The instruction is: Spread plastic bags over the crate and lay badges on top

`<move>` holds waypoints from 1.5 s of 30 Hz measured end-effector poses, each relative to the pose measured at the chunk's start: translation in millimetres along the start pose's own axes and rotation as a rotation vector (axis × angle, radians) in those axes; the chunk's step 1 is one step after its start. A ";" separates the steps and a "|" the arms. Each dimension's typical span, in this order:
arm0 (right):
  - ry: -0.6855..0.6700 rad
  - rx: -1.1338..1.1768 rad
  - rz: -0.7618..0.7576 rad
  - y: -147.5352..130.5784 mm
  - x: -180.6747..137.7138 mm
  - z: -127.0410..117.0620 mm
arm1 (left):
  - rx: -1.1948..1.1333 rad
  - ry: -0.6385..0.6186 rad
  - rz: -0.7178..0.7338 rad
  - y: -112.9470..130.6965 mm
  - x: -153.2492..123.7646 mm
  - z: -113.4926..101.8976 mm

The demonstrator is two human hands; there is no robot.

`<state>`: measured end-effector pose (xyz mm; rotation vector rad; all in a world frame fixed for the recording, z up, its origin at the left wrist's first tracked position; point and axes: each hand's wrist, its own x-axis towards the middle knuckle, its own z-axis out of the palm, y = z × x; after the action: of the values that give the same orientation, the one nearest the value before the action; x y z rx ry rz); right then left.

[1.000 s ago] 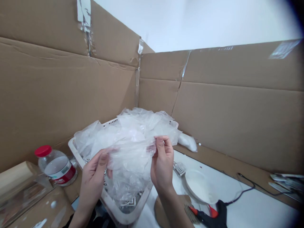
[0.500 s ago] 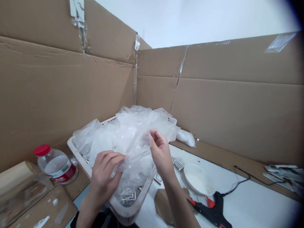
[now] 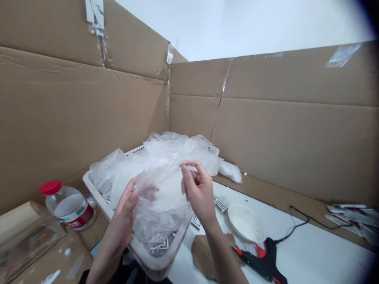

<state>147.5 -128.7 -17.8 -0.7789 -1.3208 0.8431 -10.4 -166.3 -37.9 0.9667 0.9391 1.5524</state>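
A clear plastic bag (image 3: 161, 185) is stretched between my two hands above a white basket (image 3: 177, 248). My left hand (image 3: 127, 203) holds the bag's left side, and its fingers show blurred through the film. With thumb and index finger, my right hand (image 3: 198, 185) pinches the upper right edge of the bag. More crumpled clear plastic bags (image 3: 174, 146) are heaped in the basket beneath and behind. Small pieces with a black-and-white pattern (image 3: 161, 246) show at the basket's near end, under the plastic.
Left of the basket stands a red-capped bottle (image 3: 71, 207) beside a cardboard box (image 3: 56, 260). On the white table (image 3: 319, 252) to the right lie a black glue gun (image 3: 263, 262), a round white dish (image 3: 244, 223) and a cardboard piece (image 3: 201, 256). Cardboard walls (image 3: 281, 138) rise behind.
My left hand has turned and slipped its fingers behind the film. My right hand has shifted slightly left, still pinching, and the bag between them is spread wider.
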 end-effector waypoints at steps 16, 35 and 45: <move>0.108 -0.552 -0.507 -7.5 -4.7 -9.6 | 0.450 0.225 0.456 17.6 9.0 14.3; -0.469 -0.323 -0.029 -18.2 -1.4 -30.0 | 0.767 -0.226 0.644 30.9 9.5 6.9; 0.060 -0.216 0.043 14.6 32.8 -68.6 | 0.676 0.342 0.676 67.4 155.9 -55.6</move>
<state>216.4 -93.6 -20.9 -0.9973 -1.3599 0.7127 -107.7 -28.8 21.7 1.6463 1.5409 2.0479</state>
